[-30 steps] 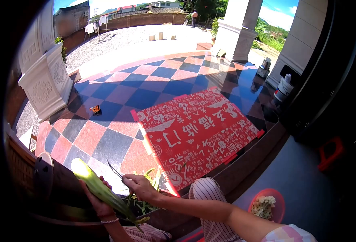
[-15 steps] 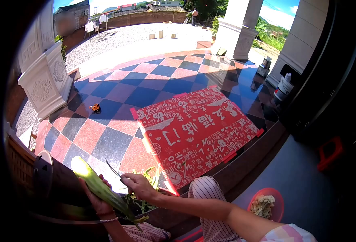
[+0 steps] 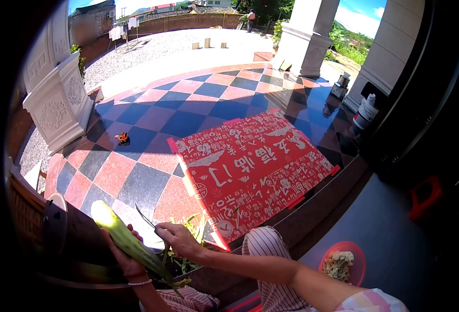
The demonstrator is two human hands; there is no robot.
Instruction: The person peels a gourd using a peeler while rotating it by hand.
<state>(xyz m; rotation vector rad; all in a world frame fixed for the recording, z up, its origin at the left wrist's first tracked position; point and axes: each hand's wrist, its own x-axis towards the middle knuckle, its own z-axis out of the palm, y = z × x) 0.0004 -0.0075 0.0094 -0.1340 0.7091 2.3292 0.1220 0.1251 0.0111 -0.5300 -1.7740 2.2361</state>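
Observation:
A long pale-green vegetable [image 3: 128, 240] lies slanted in my left hand [image 3: 125, 256], its broad end up to the left and its leafy tip low near the middle. My fingers wrap round it from below. Just right of it, my right hand [image 3: 176, 239] is closed on a thin dark tool [image 3: 146, 217], perhaps a knife or peeler, whose tip points up and left. The tool and the vegetable look apart. Green peelings [image 3: 195, 229] lie below and beyond my right hand, partly hidden by it.
A red mat [image 3: 255, 174] with pale characters lies on the checkered floor. A pink bowl [image 3: 359, 265] of pale-green pieces is at the lower right, a red stool [image 3: 426, 197] beyond. A small orange toy [image 3: 122, 138] sits left. A person [image 3: 250, 21] stands far off.
My hands, the vegetable and the tool have barely moved. The whole view has shifted very slightly.

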